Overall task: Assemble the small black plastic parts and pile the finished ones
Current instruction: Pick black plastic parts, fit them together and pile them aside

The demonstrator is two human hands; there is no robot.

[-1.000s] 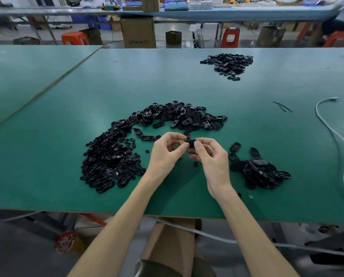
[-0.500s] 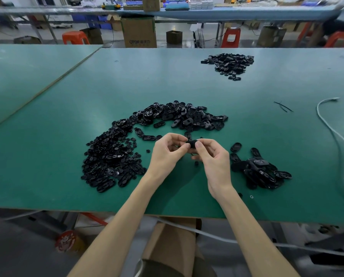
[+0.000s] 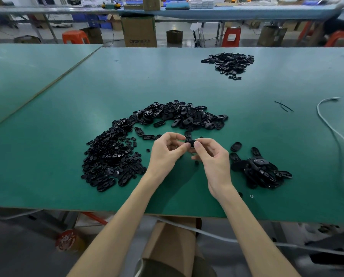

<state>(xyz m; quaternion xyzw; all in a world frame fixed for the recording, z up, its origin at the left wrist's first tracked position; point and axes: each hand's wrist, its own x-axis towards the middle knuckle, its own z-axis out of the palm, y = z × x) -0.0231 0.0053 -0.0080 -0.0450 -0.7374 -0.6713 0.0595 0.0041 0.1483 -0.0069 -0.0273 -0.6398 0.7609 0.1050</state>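
**Hands.** Both hands work low over the green table (image 3: 67, 108), near its front edge. The left hand (image 3: 165, 154) and the right hand (image 3: 213, 158) meet at the fingertips. Together they pinch one small black plastic part (image 3: 191, 143) between thumbs and forefingers, with the other fingers loosely curled. The fingers hide most of the part, so it cannot be told whether it is one piece or two being pressed together.

**Stock.** A large arc-shaped heap (image 3: 111, 156) of loose black pieces lies left of the left hand and curves round beyond both hands. It holds oval shells and many smaller pieces.

**Output (judged).** The near pile (image 3: 261, 170), just right of the right hand, probably holds the finished units. A few single ovals lie between it and that hand. The far pile (image 3: 229, 63) lies well beyond the hands, to the right, and its status cannot be told.

**Progress (judged).** The task is at an early stage, since the arc-shaped heap far outweighs the near pile. The part in hand is not yet placed. Once joined, it belongs on the near pile, and many pieces are left to assemble.

**Other items.** A white cable (image 3: 335, 132) lies far right of the right hand.
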